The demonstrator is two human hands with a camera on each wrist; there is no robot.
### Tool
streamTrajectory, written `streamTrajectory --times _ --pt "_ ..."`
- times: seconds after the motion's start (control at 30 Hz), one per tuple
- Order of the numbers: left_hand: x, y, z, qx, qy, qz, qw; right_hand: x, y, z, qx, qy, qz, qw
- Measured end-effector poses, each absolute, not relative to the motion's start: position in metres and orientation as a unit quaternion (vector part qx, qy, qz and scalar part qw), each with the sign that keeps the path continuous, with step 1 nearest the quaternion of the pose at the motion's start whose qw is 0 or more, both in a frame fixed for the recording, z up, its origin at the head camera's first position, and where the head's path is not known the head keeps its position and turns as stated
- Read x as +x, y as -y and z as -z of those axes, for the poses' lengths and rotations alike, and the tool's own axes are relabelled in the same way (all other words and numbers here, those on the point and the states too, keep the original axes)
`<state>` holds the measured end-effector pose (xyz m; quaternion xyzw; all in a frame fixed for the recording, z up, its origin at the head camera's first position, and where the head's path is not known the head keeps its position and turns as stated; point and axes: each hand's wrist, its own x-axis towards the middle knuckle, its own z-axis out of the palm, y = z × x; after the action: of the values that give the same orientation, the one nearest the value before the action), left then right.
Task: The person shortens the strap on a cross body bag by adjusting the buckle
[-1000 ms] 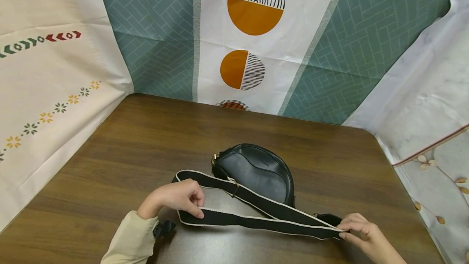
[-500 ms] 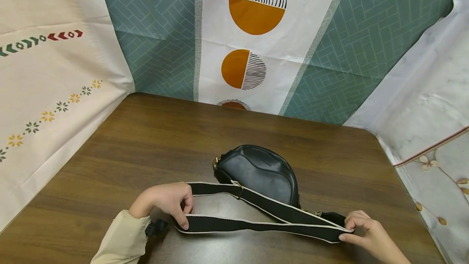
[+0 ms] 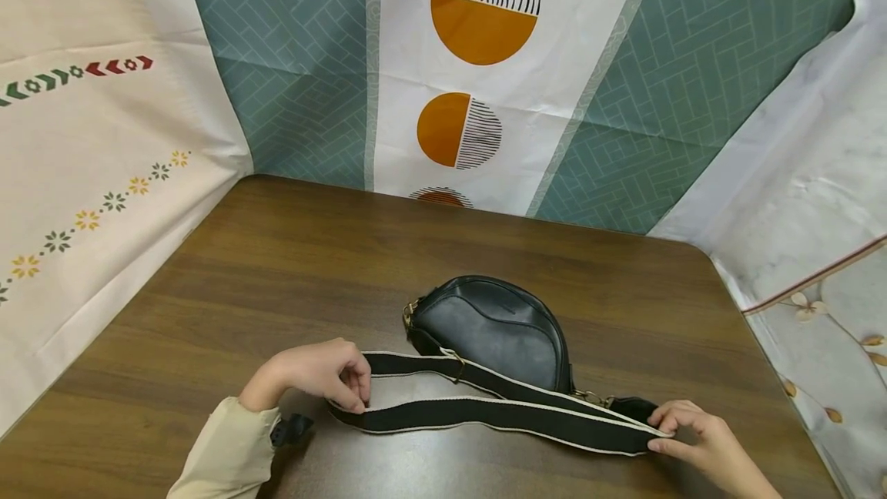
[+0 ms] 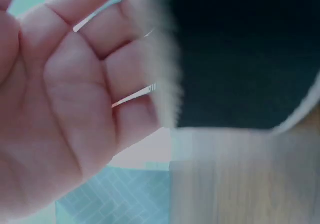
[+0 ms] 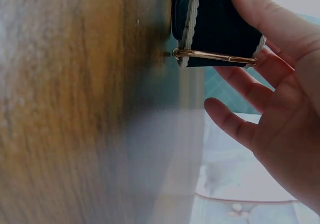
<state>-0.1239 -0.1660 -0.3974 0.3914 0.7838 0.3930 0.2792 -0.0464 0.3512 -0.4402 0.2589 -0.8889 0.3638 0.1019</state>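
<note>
A black shoulder bag with a curved top lies on the wooden table. Its wide black strap, edged in white, is stretched in a long loop in front of it. At the loop's left bend, my left hand pinches the strap between thumb and fingers. In the left wrist view the strap hides the fingertips. My right hand pinches the doubled strap at its right end. A gold metal bar crosses the strap below the right thumb. A gold slider sits on the strap's rear run.
The brown table reaches back to a teal and white patterned cloth. Pale cloths hang along the left and right sides. A gold chain link and clasp join the strap to the bag's right side.
My left hand has moved left and slightly down with its end of the loop, drawing the strap longer. The bag has shifted slightly right and toward me; the right hand has barely moved.
</note>
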Motion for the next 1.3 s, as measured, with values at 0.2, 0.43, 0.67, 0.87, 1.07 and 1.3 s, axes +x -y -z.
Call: streamTrajectory --times 0.2,0.43,0.67,0.87,1.07,1.3 --pt "-0.137 0.14 0.394 0.392 -0.814 -0.388 0.18 -0.046 -0.35 0.44 0.256 0.885 -0.375 0.099" --pt "-0.153 0.093 0.391 0.422 -0.836 -0.339 0.087 -0.049 -0.351 0.444 0.272 0.869 -0.405 0.09" --pt "-0.16 0.065 0.395 0.442 -0.848 -0.277 0.097 -0.051 -0.352 0.449 0.27 0.869 -0.407 0.085" --pt "-0.163 0.052 0.402 0.448 -0.864 -0.207 0.104 -0.053 -0.349 0.453 0.277 0.869 -0.393 0.115" --pt "-0.158 0.043 0.406 0.452 -0.885 -0.102 0.045 -0.057 -0.345 0.453 0.247 0.891 -0.352 0.145" --pt "-0.158 0.041 0.409 0.454 -0.888 -0.069 0.021 -0.061 -0.34 0.448 0.231 0.899 -0.337 0.159"
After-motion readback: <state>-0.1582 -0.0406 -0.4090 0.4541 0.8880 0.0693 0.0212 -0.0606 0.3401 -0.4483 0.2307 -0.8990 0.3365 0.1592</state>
